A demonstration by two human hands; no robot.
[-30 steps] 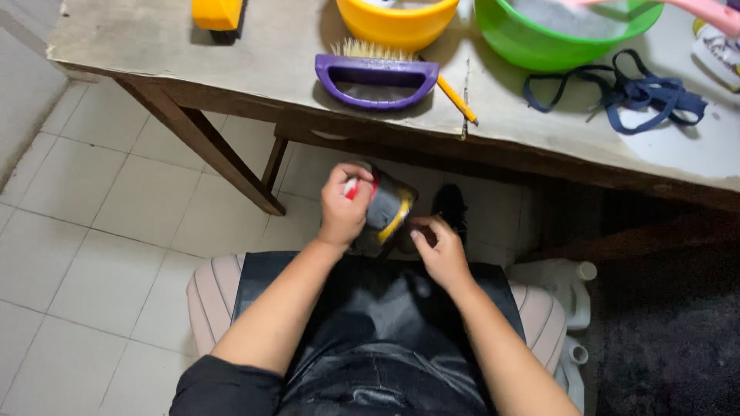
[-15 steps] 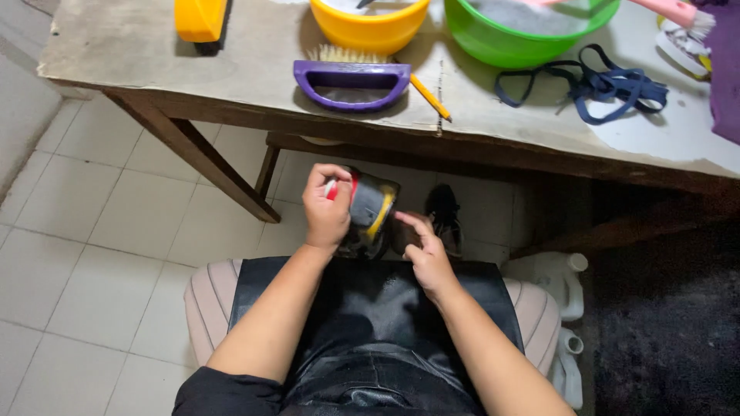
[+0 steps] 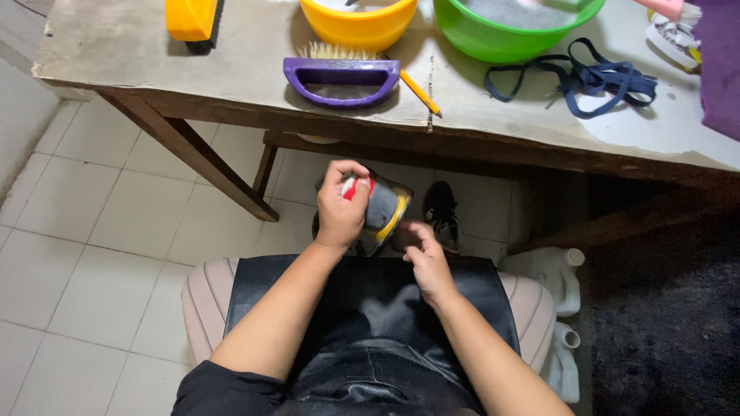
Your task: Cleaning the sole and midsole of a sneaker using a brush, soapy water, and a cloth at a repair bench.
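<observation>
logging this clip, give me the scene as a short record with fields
setting: person seated at a wooden table over a tiled floor
left hand: grips a grey and yellow shoe held below the table edge
right hand: beside the shoe's lower end, fingers curled, contact unclear
on table: purple brush, pencil, yellow bowl, green bowl, blue laces
on floor: black shoe, white jugs

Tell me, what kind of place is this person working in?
Probably a home washing or shoe-cleaning corner. A worn table on tiled floor holds a yellow basin, a green basin, a purple scrub brush and loose blue laces; the left hand grips a shoe.
</observation>
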